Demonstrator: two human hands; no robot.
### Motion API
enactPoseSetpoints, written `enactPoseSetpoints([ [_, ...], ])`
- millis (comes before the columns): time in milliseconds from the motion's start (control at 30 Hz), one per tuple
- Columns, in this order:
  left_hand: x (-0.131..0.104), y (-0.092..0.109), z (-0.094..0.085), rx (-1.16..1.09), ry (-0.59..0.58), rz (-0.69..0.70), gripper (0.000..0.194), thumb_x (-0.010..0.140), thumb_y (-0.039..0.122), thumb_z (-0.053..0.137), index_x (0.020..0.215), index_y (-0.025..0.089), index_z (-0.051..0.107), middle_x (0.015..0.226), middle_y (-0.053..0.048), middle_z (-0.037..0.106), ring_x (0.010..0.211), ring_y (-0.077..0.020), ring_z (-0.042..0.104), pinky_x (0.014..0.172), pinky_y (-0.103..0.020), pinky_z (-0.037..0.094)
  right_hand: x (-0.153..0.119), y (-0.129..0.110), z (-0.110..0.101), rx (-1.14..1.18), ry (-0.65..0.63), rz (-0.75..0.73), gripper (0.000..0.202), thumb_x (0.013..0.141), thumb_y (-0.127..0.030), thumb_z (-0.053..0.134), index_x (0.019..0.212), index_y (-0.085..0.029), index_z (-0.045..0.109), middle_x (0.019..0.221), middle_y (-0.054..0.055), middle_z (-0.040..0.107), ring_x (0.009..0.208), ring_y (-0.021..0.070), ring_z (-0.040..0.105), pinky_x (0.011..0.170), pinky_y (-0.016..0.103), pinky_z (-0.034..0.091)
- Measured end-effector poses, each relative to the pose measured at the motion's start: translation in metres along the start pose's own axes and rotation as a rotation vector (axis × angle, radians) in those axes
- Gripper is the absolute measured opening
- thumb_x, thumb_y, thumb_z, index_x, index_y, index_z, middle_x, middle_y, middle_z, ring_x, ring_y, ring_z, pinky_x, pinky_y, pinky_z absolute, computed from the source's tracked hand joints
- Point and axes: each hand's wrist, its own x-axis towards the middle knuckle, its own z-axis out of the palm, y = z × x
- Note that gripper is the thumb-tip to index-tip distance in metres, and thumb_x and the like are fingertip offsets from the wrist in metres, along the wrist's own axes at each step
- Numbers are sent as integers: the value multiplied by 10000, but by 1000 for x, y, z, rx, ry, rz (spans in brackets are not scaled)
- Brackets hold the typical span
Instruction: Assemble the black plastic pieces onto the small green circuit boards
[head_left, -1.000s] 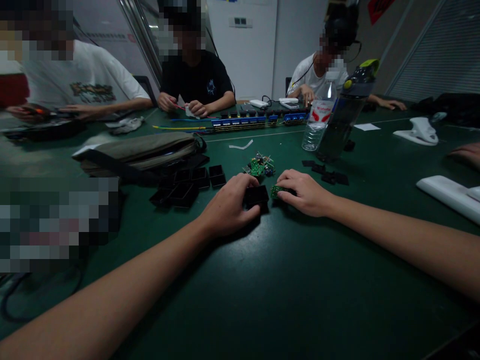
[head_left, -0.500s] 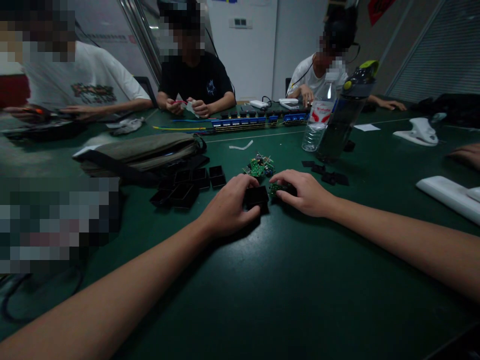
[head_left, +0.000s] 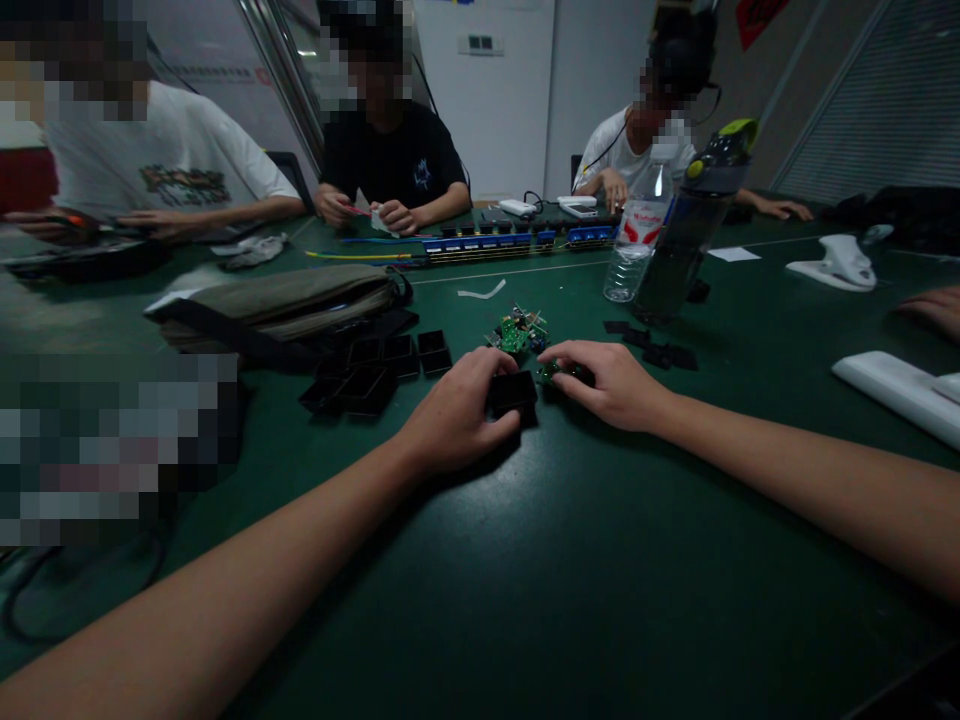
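My left hand (head_left: pixel 466 408) is closed around a small black plastic box (head_left: pixel 513 392), thumb on the near side and fingers at the far side, low over the table (head_left: pixel 570 580). Just to the right, my right hand (head_left: pixel 611 385) pinches a small green circuit board (head_left: pixel 551 372) between thumb and fingers; part of the board is hidden by the hand. Behind both hands lies a pile of green circuit boards (head_left: pixel 517 330) with wires and parts. Left of my left hand, several black open boxes (head_left: pixel 367 390) are grouped on the table.
Beyond the boxes lies a grey-green bag (head_left: pixel 285 305). A clear water bottle (head_left: pixel 634 240) and a dark tumbler (head_left: pixel 686 235) stand at the back right, near flat black pieces (head_left: pixel 656 348). Blue connector strips (head_left: pixel 487 245) lie farther back. Several people sit across the table.
My right thumb and fingers have shifted slightly, and the circuit board has tilted a little in their pinch. My left hand and the black box have stayed in place.
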Motion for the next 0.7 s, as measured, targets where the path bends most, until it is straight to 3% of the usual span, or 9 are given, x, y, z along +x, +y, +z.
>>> enactPoseSetpoints([
  [267, 0, 0, 1, -6, 1, -3, 319, 756, 279, 615, 1048, 199, 515, 1023, -69, 602, 936, -224, 582, 832, -390, 489, 0, 0, 1, -24, 17, 20, 306, 880, -313, 571, 1133, -166, 659, 898, 55, 680, 784, 176, 583, 737, 312, 430],
  [700, 1, 0, 1, 3, 1, 7, 322, 764, 284, 610, 1058, 200, 509, 1036, -74, 602, 951, -227, 581, 834, -394, 488, -2, 2, 0, -51, -65, -34, 506, 773, -204, 592, 1278, -174, 566, 1170, 106, 646, 1022, 243, 577, 902, 409, 450],
])
